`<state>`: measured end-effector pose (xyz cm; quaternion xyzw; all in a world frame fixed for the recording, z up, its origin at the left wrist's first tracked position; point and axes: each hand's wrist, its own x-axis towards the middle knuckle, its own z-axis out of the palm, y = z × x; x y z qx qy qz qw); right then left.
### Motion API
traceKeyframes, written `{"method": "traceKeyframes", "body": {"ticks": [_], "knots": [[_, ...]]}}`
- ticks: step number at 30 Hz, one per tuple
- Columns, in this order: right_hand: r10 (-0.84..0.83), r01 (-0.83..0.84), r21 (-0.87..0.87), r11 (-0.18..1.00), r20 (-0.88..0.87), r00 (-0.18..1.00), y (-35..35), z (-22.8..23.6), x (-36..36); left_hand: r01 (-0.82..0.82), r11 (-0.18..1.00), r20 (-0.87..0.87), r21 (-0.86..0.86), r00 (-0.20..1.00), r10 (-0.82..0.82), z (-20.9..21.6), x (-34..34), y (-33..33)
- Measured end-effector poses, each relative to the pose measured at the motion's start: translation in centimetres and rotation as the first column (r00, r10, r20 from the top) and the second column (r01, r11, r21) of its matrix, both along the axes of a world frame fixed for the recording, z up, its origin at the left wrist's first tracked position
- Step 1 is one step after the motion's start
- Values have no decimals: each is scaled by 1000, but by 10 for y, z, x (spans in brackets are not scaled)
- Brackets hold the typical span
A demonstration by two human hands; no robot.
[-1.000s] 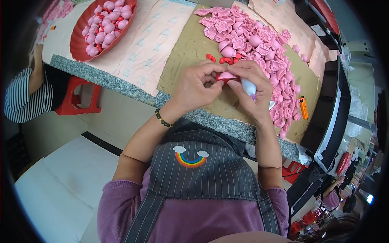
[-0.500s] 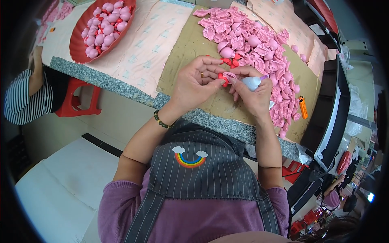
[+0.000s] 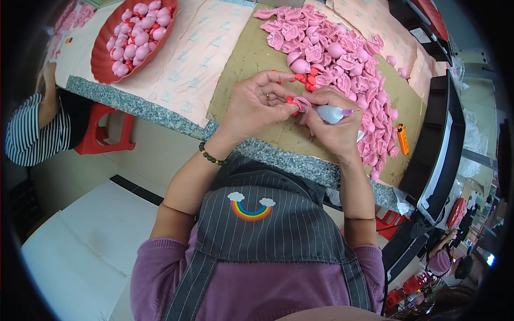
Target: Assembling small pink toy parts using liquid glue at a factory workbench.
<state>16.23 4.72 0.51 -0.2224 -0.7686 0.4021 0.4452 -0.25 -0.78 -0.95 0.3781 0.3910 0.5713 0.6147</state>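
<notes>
My left hand [image 3: 251, 109] pinches a small glossy red plastic piece [image 3: 292, 100] between thumb and fingers. Against it sits a pink moulded piece [image 3: 303, 104], which the fingertips of my right hand [image 3: 340, 131] grip. Tucked in that same right hand is a small pale-blue squeeze bottle [image 3: 329, 113] with a purple tip pointing right. How the red and pink pieces meet is partly covered by my fingers. Just beyond my fingertips lie several loose red pieces [image 3: 309, 80], beside a big heap of pink moulded shapes [image 3: 350, 69], some hollow and some rounded.
A red scalloped bowl [image 3: 99, 67] of pink and red pieces stands at the far left. An orange lighter [image 3: 402, 140] lies right of the heap on the brown board [image 3: 235, 88]. The granite edge [image 3: 176, 124] runs before me. Another person's striped sleeve [image 3: 24, 131] shows left, near a red stool [image 3: 101, 134].
The bottle in my right hand has turned, its purple tip now pointing more level to the right. Both hands stay together with the pieces, barely shifted.
</notes>
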Motion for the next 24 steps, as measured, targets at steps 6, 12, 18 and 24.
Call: {"method": "traceKeyframes", "body": {"ticks": [6, 12, 18, 24], "knots": [[-107, 92, -740, 667, 28, 994, -14, 15, -2, -57, 998, -23, 13, 998, 57, 5, 3, 0], [-119, -4, -812, 584, -90, 989, -11, 19, -2, 56, 993, 134, -105, 990, -42, -1, -6, 6], [-101, 15, -797, 604, -59, 993, -11, 19, 0, 95, 988, 212, -121, 975, -68, -5, -7, 5], [-210, 228, -329, 916, 91, 973, -17, 8, -4, 54, 993, 82, -108, 996, -45, -3, -1, 3]]}}
